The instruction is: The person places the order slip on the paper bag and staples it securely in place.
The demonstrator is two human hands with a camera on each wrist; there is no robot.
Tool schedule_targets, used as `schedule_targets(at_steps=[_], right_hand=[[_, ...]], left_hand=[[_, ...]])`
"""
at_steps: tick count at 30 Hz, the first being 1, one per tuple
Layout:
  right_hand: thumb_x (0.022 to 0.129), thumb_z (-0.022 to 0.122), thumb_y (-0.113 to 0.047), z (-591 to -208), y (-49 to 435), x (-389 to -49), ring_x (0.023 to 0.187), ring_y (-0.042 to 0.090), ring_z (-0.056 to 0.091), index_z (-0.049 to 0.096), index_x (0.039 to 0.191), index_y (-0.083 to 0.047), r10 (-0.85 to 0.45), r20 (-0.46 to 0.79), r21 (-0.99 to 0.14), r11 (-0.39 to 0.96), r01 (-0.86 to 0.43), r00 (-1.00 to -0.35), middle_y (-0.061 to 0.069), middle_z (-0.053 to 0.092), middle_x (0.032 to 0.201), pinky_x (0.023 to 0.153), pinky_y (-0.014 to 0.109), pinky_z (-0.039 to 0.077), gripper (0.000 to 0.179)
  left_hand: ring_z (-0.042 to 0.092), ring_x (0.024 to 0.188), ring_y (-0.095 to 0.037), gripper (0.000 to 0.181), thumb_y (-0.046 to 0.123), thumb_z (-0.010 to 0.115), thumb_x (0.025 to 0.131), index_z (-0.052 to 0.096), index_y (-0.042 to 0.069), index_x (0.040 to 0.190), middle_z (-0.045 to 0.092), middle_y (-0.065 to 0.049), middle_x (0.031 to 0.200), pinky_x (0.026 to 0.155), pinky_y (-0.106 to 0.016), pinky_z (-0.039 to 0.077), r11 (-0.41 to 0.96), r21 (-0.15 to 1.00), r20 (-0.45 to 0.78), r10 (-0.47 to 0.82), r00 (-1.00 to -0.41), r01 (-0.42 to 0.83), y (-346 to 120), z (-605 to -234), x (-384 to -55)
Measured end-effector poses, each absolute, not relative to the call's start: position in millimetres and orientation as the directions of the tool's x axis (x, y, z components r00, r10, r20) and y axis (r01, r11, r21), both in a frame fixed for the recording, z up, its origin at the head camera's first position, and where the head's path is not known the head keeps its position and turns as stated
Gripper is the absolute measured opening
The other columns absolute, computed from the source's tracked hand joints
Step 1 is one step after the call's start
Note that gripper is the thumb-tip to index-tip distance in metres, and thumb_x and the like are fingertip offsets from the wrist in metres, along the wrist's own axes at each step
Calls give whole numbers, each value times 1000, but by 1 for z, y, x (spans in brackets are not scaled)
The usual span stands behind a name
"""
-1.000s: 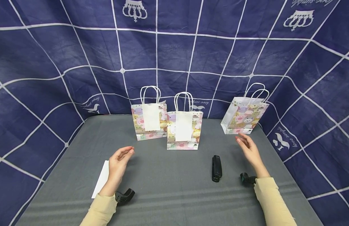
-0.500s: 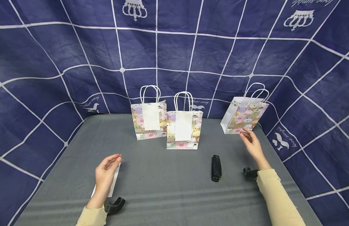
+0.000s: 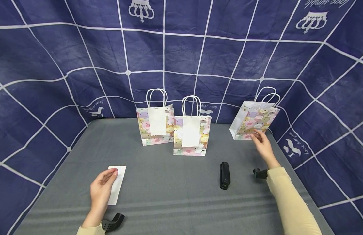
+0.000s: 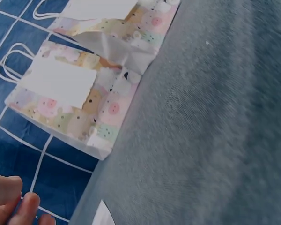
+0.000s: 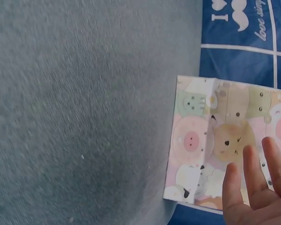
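At the left of the head view, my left hand [image 3: 100, 188] hovers with loosely curled fingers over a white paper slip [image 3: 117, 187] on the table, holding nothing. In the left wrist view its fingers [image 4: 25, 208] show at the lower left corner. My right hand [image 3: 264, 148] is in front of the right paper gift bag [image 3: 255, 120], which has an animal print and white handles. Its relaxed fingers [image 5: 255, 173] overlap the bag's printed front in the right wrist view. A black stapler [image 3: 225, 175] lies on the table between the hands, closer to the right one.
Two similar bags, the left bag [image 3: 142, 125] and the middle bag [image 3: 205, 130], stand side by side at the back, each with a white slip on its front. A dark blue cloth [image 3: 181, 52] with white lines hangs behind the grey table [image 3: 169, 195].
My left hand has moved left and toward the front edge, uncovering more of the white slip. My right hand has shifted slightly right and farther back, toward the right bag.
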State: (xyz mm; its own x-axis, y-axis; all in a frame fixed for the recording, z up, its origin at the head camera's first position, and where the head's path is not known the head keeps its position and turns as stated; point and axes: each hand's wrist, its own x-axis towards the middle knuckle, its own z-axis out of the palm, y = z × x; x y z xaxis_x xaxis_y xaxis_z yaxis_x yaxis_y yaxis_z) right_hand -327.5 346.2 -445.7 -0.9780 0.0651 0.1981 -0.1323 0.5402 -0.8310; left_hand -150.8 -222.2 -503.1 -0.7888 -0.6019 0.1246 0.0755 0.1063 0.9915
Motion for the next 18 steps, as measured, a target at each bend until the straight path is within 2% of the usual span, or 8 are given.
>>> schedule_targets(at_steps=[2,4,7,9,12,18], right_hand=[[100,44,-31,-445,350,-331,124,44,38,30,141,7,74,192,-828,548,-121,-979,33,40,135,99,53,32,58],[100,45,-33,-443,354,-333,125,45,37,30,140,8,87,182,-825,556,-103,-979,34,39,135,99,55,31,59],[99,44,-36,-440,358,-336,125,47,35,28,140,9,101,154,-818,571,-70,-983,35,37,135,99,57,30,63],[99,43,-38,-438,360,-338,126,47,35,27,140,10,111,142,-811,583,-51,-984,35,36,136,100,57,30,65],[99,43,-39,-435,362,-341,126,47,34,25,140,11,121,130,-810,585,-35,-984,35,34,137,100,57,30,68],[97,44,-43,-429,367,-346,128,48,31,18,142,12,172,92,-810,585,27,-981,37,31,138,101,57,29,75]], left_hand=[[58,92,7,24,6,68,86,64,-6,105,65,21,89,85,-12,41,175,984,131,-606,-784,29,-224,-505,-148],[54,103,4,26,11,69,86,65,-2,108,66,15,96,91,-15,36,230,973,119,-614,-780,-32,-225,-506,-146],[48,119,-10,31,16,70,85,64,2,112,65,-1,112,99,-26,33,277,954,89,-622,-778,-112,-226,-507,-144],[45,125,-24,34,18,71,85,63,3,115,59,-15,122,102,-34,31,313,936,73,-621,-780,-161,-226,-508,-142],[44,125,-33,38,17,73,82,62,5,116,56,-17,126,103,-42,30,368,910,85,-613,-785,-189,-226,-511,-141],[45,124,-34,47,12,77,76,61,5,119,57,-15,126,101,-41,31,451,868,115,-591,-799,-209,-228,-514,-141]])
